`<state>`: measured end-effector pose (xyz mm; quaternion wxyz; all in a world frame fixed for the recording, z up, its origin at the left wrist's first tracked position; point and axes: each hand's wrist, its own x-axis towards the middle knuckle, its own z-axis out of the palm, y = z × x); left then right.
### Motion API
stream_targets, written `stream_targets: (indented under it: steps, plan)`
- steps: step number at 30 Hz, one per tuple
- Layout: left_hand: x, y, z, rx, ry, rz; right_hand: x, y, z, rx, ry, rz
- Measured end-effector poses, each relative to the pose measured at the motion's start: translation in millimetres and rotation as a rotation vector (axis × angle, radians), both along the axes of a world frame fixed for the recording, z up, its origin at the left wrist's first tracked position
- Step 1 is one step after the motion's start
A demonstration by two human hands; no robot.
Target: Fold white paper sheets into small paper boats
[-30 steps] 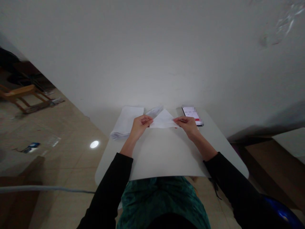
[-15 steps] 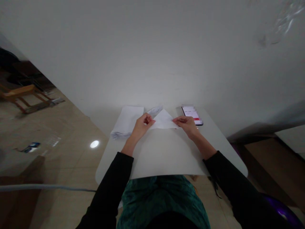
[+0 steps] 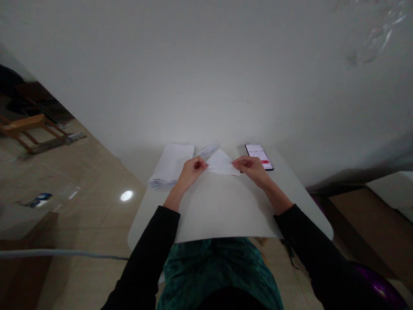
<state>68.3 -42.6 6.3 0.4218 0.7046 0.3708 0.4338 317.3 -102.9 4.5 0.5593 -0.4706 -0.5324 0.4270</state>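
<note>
A white sheet of paper (image 3: 221,162), folded to a peak at its far side, is held between my two hands over the white table (image 3: 222,211). My left hand (image 3: 192,168) pinches its left edge with thumb and fingertips. On the other side, my right hand (image 3: 251,167) is closed on the right edge in a similar pinch. To the left of my left hand lies a thick folded stack of white paper (image 3: 172,162). Behind the held sheet sits a crumpled, translucent white piece (image 3: 208,150), its kind unclear. A phone (image 3: 260,156) with a lit screen lies just beyond my right hand.
A pale wall (image 3: 206,77) rises directly behind the table. A wooden chair (image 3: 27,125) stands on the tiled floor at the far left. A grey cable (image 3: 64,254) runs in from the left. Boxes (image 3: 371,211) stand to the right of the table.
Both hands keep their pinch on the paper, with only slight finger shifts. The whole view has moved a little, so things appear slightly further left.
</note>
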Motion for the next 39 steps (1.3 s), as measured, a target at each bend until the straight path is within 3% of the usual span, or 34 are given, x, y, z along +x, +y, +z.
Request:
stream_targets:
  steps: [7,12,16,24,29,36,39]
  plan:
    - [-3,-7,11.0,-0.021,0.015,-0.084,15,9,-9.6,-0.005,0.053,-0.083]
    - [-6,-6,13.1,-0.008,-0.131,-0.148,17,9,-7.1,0.034,0.239,0.071]
    - [-7,-2,9.7,0.083,-0.090,-0.066,15,5,-3.6,0.110,0.155,0.118]
    - [5,-9,7.0,0.044,-0.078,0.155,0,3,-5.0,0.122,-0.037,-0.176]
    - [10,-9,4.8,-0.004,-0.210,0.155,-3,5,-6.9,0.145,0.165,-0.175]
    - [8,-3,-1.2,-0.059,-0.305,0.150,-12,-1,-1.0,0.128,0.172,-0.125]
    - [14,-7,-1.1,-0.115,-0.491,0.167,-21,-7,2.5,0.188,0.170,-0.117]
